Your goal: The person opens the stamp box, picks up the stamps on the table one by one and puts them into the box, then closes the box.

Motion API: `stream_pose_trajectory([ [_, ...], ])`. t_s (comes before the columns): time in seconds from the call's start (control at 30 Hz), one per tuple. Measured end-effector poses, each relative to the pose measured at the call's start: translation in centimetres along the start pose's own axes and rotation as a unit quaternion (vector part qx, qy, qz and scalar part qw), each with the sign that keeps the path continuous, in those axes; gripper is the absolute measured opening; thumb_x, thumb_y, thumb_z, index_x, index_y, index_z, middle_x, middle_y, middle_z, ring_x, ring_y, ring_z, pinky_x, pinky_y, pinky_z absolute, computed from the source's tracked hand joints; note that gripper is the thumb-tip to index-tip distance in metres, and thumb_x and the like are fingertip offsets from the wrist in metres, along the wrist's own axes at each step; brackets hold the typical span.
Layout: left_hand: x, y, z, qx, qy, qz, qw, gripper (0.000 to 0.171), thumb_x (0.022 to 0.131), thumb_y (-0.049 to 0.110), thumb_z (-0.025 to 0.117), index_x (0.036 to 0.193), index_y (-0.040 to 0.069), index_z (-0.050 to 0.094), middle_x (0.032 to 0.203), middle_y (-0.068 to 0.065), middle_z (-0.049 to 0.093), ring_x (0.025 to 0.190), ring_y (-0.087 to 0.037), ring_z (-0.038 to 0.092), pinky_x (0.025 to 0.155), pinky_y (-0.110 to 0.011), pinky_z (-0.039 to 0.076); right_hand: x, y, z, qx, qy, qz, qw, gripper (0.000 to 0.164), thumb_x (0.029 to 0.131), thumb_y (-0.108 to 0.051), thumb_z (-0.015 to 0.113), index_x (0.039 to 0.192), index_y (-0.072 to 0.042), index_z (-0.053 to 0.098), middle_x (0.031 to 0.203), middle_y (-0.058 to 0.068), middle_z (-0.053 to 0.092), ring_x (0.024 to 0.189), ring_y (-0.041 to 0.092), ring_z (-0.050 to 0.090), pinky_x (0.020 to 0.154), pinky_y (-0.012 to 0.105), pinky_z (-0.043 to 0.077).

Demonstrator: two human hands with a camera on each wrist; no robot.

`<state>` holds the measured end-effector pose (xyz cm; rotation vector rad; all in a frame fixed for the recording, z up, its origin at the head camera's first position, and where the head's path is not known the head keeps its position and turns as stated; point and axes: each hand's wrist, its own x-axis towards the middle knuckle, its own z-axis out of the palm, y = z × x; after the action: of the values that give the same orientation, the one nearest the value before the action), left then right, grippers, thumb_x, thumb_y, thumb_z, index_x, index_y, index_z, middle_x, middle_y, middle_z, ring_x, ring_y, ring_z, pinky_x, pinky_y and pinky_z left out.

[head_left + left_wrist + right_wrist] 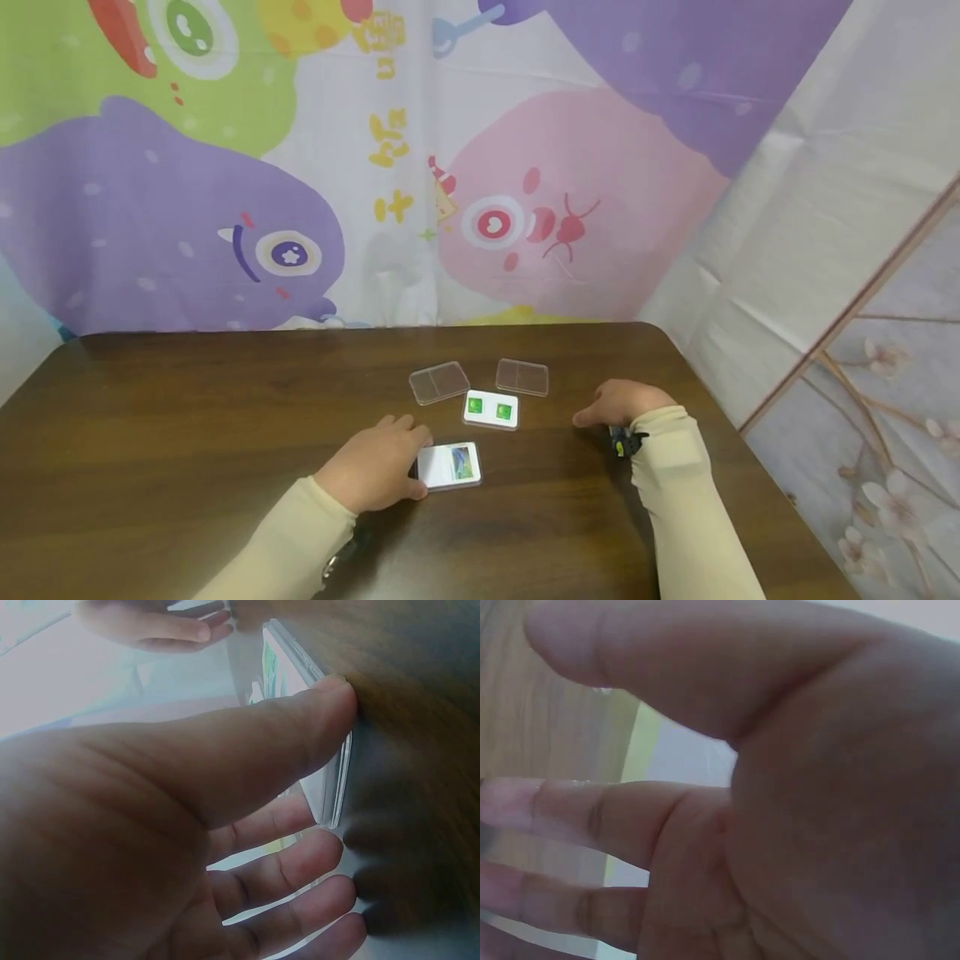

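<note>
My left hand [375,467] is at the near middle of the table, holding a flat, clear-edged card case [448,466] by its left end. In the left wrist view the thumb lies over one long edge of the case [327,780] and the index finger is at the other; the remaining fingers extend beside it. A small picture in blue and green marks the white top. Off to the right, my right hand [621,402] hovers low over the table with nothing in it, its thumb and fingers apart in the right wrist view.
Just behind the held case lies a second white card case [491,410] with two green squares on it. Beyond it are two clear plastic lids, one on the left [438,383] and one on the right [522,377]. A printed cloth [390,275] hangs behind the brown table [187,417].
</note>
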<state>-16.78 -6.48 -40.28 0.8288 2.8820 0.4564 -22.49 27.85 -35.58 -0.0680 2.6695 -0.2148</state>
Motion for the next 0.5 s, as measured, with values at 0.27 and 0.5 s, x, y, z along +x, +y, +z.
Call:
stream_pose_trajectory([
  [0.27,0.1,0.1,0.0,-0.001,0.000,0.002,1.0000,0.049,0.076,0.026,0.092,0.112,0.005,0.066,0.103,-0.010,0.063,0.095,-0.030,0.058,0.081,-0.050,0.053,0.6,-0.5,0.5,0.043,0.000,-0.039,0.998,0.057,0.093,-0.044,0.069,0.127,0.002,0.067,0.115,0.019,0.070,0.095,0.031,0.068,0.080,0.046,0.056],
  [0.5,0.0,0.0,-0.1,-0.004,-0.001,0.005,1.0000,0.049,0.076,0.025,0.092,0.112,0.004,0.066,0.102,-0.010,0.062,0.094,-0.030,0.058,0.081,-0.050,0.053,1.4,-1.1,0.7,0.078,0.019,-0.120,0.989,0.024,0.094,-0.031,0.072,0.104,-0.009,0.069,0.098,0.004,0.068,0.087,0.020,0.061,0.076,0.039,0.051],
])
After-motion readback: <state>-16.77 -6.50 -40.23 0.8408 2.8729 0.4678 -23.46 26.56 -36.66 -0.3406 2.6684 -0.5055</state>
